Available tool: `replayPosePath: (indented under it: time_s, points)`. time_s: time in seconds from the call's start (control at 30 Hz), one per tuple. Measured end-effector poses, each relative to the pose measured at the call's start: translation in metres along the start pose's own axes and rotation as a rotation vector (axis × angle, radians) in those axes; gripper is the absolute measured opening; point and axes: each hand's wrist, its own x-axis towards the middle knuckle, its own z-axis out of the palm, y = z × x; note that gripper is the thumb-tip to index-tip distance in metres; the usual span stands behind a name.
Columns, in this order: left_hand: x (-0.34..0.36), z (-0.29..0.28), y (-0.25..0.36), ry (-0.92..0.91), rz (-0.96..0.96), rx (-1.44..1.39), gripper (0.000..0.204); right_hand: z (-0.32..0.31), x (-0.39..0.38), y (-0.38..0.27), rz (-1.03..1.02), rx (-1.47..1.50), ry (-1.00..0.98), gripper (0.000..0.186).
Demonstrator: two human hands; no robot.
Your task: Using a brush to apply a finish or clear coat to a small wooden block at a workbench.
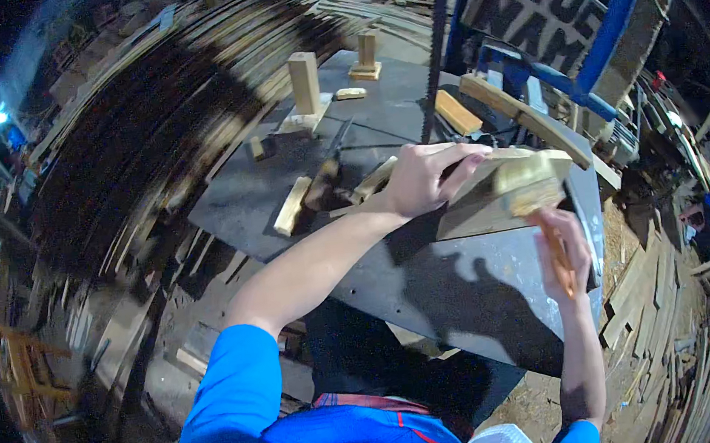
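At the right of a grey metal table [361,285], my left hand [424,182] holds the upper left edge of a pale wooden board [486,209]. Its fingers lie along that edge, the thumb bent beneath them. My right hand [571,243] is closed round the orange-brown handle of a brush [531,186]. The wide, pale bristle end is smeared by motion and overlaps the board's right part, hiding some of it. I cannot tell whether the bristles touch the wood.
An upright saw blade [436,68] stands beyond my left hand. Wooden blocks [305,85] and offcuts [292,206] lie on the table's left and far parts, near a dark hand tool [325,173]. A long wooden bar [525,120] lies behind the board. Stacked planks [150,130] flank the table.
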Motion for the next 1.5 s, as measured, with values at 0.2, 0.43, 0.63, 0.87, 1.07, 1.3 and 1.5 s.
replayPosePath:
  time_s: [0.2,0.43,0.63,0.87,1.07,1.3,1.5]
  points:
    - [-0.002,-0.006,-0.006,-0.028,-0.066,-0.034,0.022,0.004,0.006,-0.018,-0.128,-0.018,-0.165,0.021]
    - [0.003,0.003,-0.005,0.045,-0.020,-0.050,0.017,0.009,0.003,-0.010,-0.151,0.016,-0.188,0.027]
    - [0.002,-0.004,-0.002,-0.040,-0.086,-0.023,0.022,0.009,0.007,-0.020,-0.059,-0.040,0.149,0.029]
    - [0.003,0.000,-0.004,0.038,-0.012,-0.026,0.017,0.006,0.001,-0.013,-0.103,0.003,-0.101,0.023]
    - [0.001,0.004,-0.007,0.035,-0.028,-0.020,0.016,0.004,0.003,-0.012,-0.070,0.063,-0.122,0.022]
    - [0.002,-0.007,0.004,-0.046,-0.052,-0.040,0.019,0.005,0.006,-0.014,-0.077,-0.030,0.212,0.024]
    - [0.002,-0.003,-0.001,-0.021,0.026,-0.009,0.017,0.007,0.013,-0.023,-0.295,-0.040,-0.117,0.026]
